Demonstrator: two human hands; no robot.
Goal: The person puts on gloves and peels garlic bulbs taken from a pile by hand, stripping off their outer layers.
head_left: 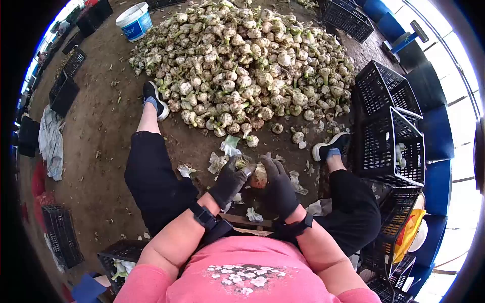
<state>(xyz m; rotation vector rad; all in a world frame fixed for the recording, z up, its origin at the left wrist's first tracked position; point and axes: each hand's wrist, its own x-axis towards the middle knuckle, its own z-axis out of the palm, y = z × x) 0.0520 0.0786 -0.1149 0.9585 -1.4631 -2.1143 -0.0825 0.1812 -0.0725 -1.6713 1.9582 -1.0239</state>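
Both of my hands wear dark gloves and meet in front of me, low over the ground. My right hand point(278, 188) curls round a reddish-brown bulb point(258, 178), which looks like garlic. In my left hand point(230, 181), the bent fingers close on a yellowish-green piece point(242, 162) whose kind I cannot make out. Something pale and shiny shows at the left thumb. Just beyond the hands spreads a big heap of soil-stained garlic bulbs point(247, 65), many with short stem stubs. Torn pale skins point(217, 162) lie on the ground around my hands.
Black plastic crates point(391, 144) stand to my right, with blue barrels point(435, 131) behind them. A white and blue bucket point(134, 22) is by the heap's far left. More crates point(63, 236) and a pale cloth point(51, 141) lie to the left. My shoes flank the heap's near edge.
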